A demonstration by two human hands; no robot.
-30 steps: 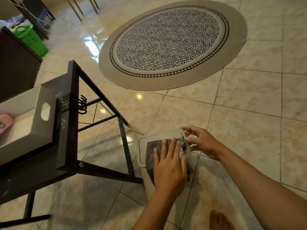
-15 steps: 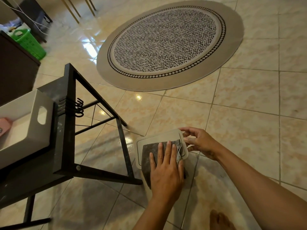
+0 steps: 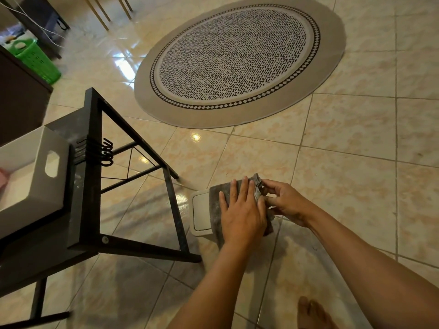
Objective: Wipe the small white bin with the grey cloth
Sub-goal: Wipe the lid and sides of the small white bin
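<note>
The small white bin [image 3: 200, 212] stands on the tiled floor beside the black rack's leg; only the left part of its lid shows. The grey cloth [image 3: 215, 203] is spread over the rest of the lid. My left hand [image 3: 242, 213] lies flat on the cloth, fingers together, pressing it onto the bin. My right hand [image 3: 286, 201] is at the bin's right side, its fingertips pinching the cloth's raised far-right edge. The bin's body is hidden below the lid and cloth.
A black metal rack [image 3: 92, 176] with hooks stands left of the bin, holding a white box [image 3: 35, 176] with a handle cut-out. A round patterned rug [image 3: 237, 58] lies ahead, a green basket [image 3: 35, 59] at far left. My bare foot [image 3: 313, 313] is near the bottom edge.
The cloth and my left hand have slid right across the lid, uncovering its left part. My right hand now pinches the cloth's edge instead of holding the bin's rim.
</note>
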